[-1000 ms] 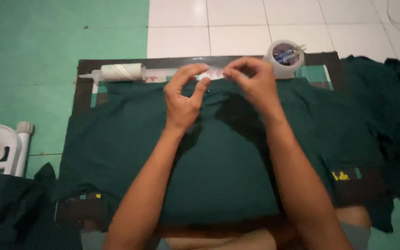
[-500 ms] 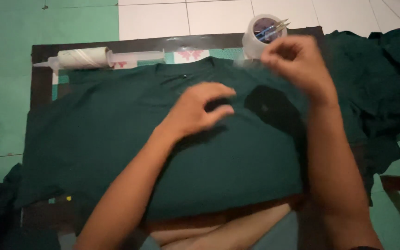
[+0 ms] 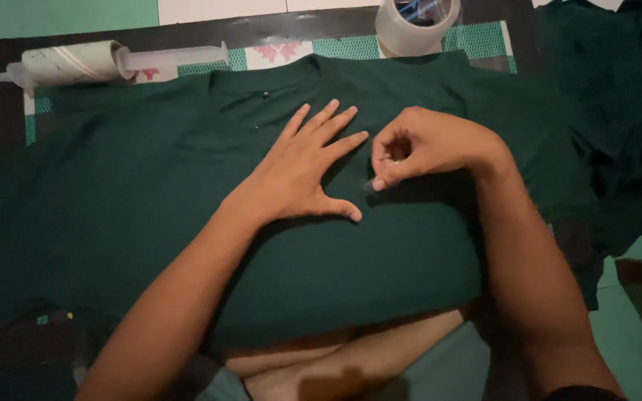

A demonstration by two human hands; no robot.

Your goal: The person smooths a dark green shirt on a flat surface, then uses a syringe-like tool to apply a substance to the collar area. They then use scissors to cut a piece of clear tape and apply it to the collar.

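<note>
- dark green cloth, a shirt-like garment (image 3: 150, 215), lies spread flat over the low dark table (image 3: 9, 52), covering nearly all of it from the left edge across to the right edge.
- its long axis runs side to side, left edge to right edge; the neckline (image 3: 261, 74) points at the far edge, away from the person, and the bottom hem hangs at the near edge over the person's lap.
- left hand (image 3: 302, 174) lies palm down on the middle of the garment, fingers spread wide and flat, fingertips aimed at the far right corner, thumb stretched out toward the right hand.
- left forearm comes up from the near left, slanting across the cloth, wrist straight.
- right hand (image 3: 425, 145) sits just beside the left, knuckles up, fingers curled in; thumb and forefinger are pressed together in a pinch with the tips down on the cloth. whatever sits in that pinch is too small to make out.
- right forearm drops in from the near right edge, wrist bent inward so the hand turns toward the left thumb.
- the two hands are close but apart, with a small wedge of green showing between thumb and pinch.
- at the far edge, a roll of clear tape (image 3: 417, 26) stands near the right corner, with some thin things inside its core.
- along the far left corner lies a white roll (image 3: 72, 61) with a plastic syringe (image 3: 172, 58) beside it, both end to end along the edge.
- more dark green fabric (image 3: 611, 96) is heaped off the right edge.
</note>
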